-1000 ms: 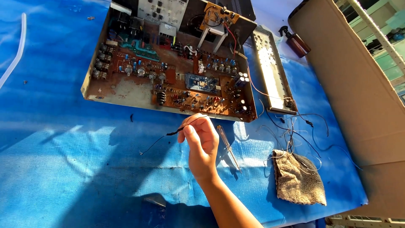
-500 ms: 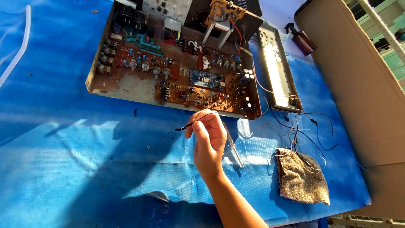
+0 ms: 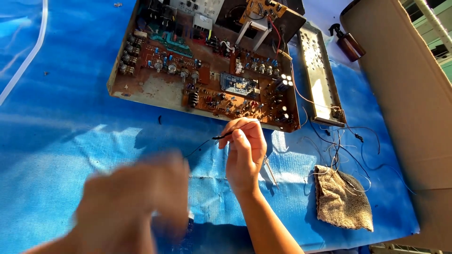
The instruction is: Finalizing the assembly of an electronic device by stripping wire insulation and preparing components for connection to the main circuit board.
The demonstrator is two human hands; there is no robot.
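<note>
Blue tarp [image 3: 70,141] under sun | right hand [image 3: 245,150] pinches thin black wire [image 3: 221,137] at fingertips, just below open circuit board chassis [image 3: 207,70] | left hand [image 3: 132,207] blurred, grip cannot be told, lower left | brown rag [image 3: 341,197] right.

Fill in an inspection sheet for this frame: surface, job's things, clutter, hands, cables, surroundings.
Surface: blue tarp, creased, partly in shadow.
Job's things: thin black probe with a trailing lead; open circuit board chassis, rusty.
Clutter: brown rag; metal tweezers; long metal panel; brown bottle.
Hands: right hand pinches the probe; left hand blurred, holding nothing that can be made out.
Cables: loose thin wires tangled beside the rag.
Surroundings: cardboard sheet at right.
</note>
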